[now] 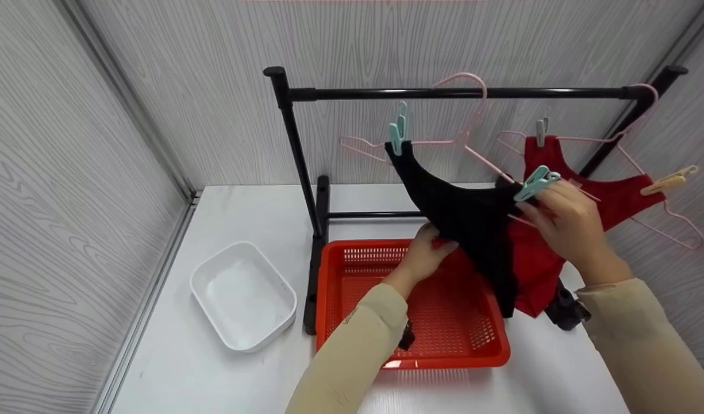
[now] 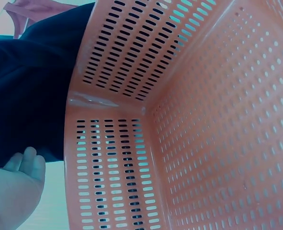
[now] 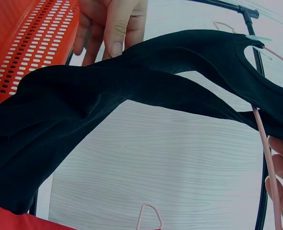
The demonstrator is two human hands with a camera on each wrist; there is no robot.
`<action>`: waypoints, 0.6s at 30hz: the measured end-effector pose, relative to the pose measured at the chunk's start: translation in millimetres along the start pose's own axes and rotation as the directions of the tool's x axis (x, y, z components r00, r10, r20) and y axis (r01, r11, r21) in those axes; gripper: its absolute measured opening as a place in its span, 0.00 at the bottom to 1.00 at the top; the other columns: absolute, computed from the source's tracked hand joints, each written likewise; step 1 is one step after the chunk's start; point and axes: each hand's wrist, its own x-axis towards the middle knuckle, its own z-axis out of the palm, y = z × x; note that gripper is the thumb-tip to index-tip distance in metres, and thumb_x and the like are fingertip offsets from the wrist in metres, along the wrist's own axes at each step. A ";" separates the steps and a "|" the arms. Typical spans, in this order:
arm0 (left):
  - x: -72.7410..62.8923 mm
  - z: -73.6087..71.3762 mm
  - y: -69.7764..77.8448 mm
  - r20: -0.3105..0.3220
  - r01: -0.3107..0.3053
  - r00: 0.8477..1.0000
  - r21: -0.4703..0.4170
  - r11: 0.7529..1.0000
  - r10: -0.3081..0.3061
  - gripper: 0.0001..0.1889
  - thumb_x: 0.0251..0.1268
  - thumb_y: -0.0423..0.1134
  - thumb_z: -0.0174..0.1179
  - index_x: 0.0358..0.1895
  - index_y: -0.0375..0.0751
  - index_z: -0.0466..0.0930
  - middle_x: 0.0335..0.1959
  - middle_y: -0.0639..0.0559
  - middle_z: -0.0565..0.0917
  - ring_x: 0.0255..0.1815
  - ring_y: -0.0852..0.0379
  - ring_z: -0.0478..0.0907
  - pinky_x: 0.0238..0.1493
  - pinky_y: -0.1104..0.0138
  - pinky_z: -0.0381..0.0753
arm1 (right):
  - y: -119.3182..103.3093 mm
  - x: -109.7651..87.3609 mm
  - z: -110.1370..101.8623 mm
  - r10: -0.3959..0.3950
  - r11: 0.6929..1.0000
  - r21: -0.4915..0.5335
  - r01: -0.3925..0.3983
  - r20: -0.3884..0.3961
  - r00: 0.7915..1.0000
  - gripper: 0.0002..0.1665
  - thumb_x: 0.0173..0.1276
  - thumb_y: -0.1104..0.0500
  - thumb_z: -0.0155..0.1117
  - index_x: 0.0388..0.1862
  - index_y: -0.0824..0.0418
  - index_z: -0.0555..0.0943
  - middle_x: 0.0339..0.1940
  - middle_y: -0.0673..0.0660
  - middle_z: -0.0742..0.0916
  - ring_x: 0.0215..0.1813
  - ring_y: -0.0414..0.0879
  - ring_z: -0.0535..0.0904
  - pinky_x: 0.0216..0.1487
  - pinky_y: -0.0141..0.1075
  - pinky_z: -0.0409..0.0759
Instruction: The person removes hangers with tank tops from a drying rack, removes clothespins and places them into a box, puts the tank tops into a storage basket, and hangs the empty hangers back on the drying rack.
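Note:
A black tank top (image 1: 464,210) hangs from a pink hanger (image 1: 464,138). One strap is fixed by a teal clothespin (image 1: 397,132) at left. My right hand (image 1: 573,224) pinches a second teal clothespin (image 1: 537,183) at the other strap, beside the hanger's arm. At the tank top's lower left side is my left hand (image 1: 423,256), its fingers partly behind the fabric. In the right wrist view its thumb (image 3: 116,48) touches the black edge, the other fingers loosely extended. The left wrist view shows the black fabric (image 2: 36,86) beside the basket wall.
A red plastic basket (image 1: 323,299) stands below the black rack (image 1: 363,94). To its left sits a white tray (image 1: 242,296). Behind my right hand, a red top (image 1: 544,158) hangs from another pink hanger (image 1: 593,139) with a grey clothespin (image 1: 540,133) and a yellow one (image 1: 668,181).

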 end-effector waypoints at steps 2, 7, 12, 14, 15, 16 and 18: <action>-1.1 1.3 1.0 0.008 0.022 1.000 -0.001 1.000 -0.022 0.19 0.73 0.40 0.60 0.62 0.39 0.78 0.65 0.45 0.75 0.70 0.52 0.67 0.71 0.64 0.63 | 0.4 -2.2 -0.6 -0.001 1.000 -0.001 0.001 0.008 1.000 0.11 0.52 0.77 0.73 0.35 0.70 0.84 0.32 0.63 0.86 0.33 0.56 0.76 0.52 0.21 0.68; -4.1 3.3 1.3 0.007 0.125 0.992 -0.061 0.990 -0.125 0.20 0.75 0.43 0.58 0.65 0.42 0.76 0.65 0.49 0.77 0.68 0.56 0.70 0.67 0.65 0.68 | 1.5 -5.3 -1.8 0.010 1.000 0.006 -0.010 0.011 1.000 0.14 0.49 0.79 0.74 0.34 0.70 0.84 0.32 0.63 0.86 0.35 0.57 0.78 0.55 0.20 0.68; -4.7 4.9 3.3 0.005 0.211 0.976 -0.268 0.940 -0.217 0.23 0.77 0.41 0.53 0.71 0.41 0.69 0.68 0.47 0.74 0.69 0.52 0.69 0.67 0.61 0.70 | 1.6 -5.1 -1.6 0.019 1.000 0.018 -0.019 -0.006 1.000 0.14 0.48 0.80 0.73 0.34 0.70 0.84 0.32 0.64 0.86 0.34 0.56 0.76 0.53 0.20 0.67; -3.7 5.7 5.1 0.032 0.259 0.962 -0.420 0.870 -0.271 0.25 0.79 0.39 0.49 0.76 0.42 0.62 0.72 0.45 0.69 0.72 0.50 0.66 0.66 0.57 0.72 | 1.7 -4.9 -1.5 0.019 1.000 0.019 -0.019 -0.008 1.000 0.14 0.48 0.79 0.73 0.35 0.70 0.84 0.32 0.64 0.85 0.34 0.56 0.76 0.52 0.20 0.68; -2.9 6.2 6.9 0.047 0.282 0.953 -0.505 0.816 -0.300 0.26 0.80 0.38 0.47 0.77 0.42 0.58 0.74 0.44 0.65 0.74 0.49 0.63 0.67 0.55 0.72 | 1.8 -4.8 -1.5 0.018 1.000 0.019 -0.018 -0.009 1.000 0.14 0.49 0.79 0.73 0.35 0.70 0.84 0.32 0.64 0.85 0.33 0.56 0.76 0.52 0.21 0.68; -2.1 6.6 9.1 0.062 0.301 0.943 -0.581 0.757 -0.327 0.27 0.81 0.38 0.46 0.78 0.42 0.54 0.75 0.44 0.63 0.75 0.48 0.61 0.66 0.52 0.72 | 2.0 -4.8 -1.5 0.017 1.000 0.020 -0.016 -0.010 1.000 0.14 0.49 0.79 0.73 0.35 0.70 0.84 0.31 0.64 0.85 0.33 0.56 0.76 0.52 0.21 0.67; 0.0 7.4 14.2 0.084 0.310 0.927 -0.719 0.622 -0.364 0.28 0.82 0.37 0.43 0.79 0.41 0.50 0.76 0.40 0.61 0.75 0.43 0.61 0.67 0.48 0.71 | 2.5 -4.8 -1.5 0.013 1.000 0.020 -0.013 -0.014 1.000 0.14 0.49 0.78 0.73 0.35 0.70 0.84 0.32 0.64 0.86 0.34 0.57 0.76 0.53 0.21 0.68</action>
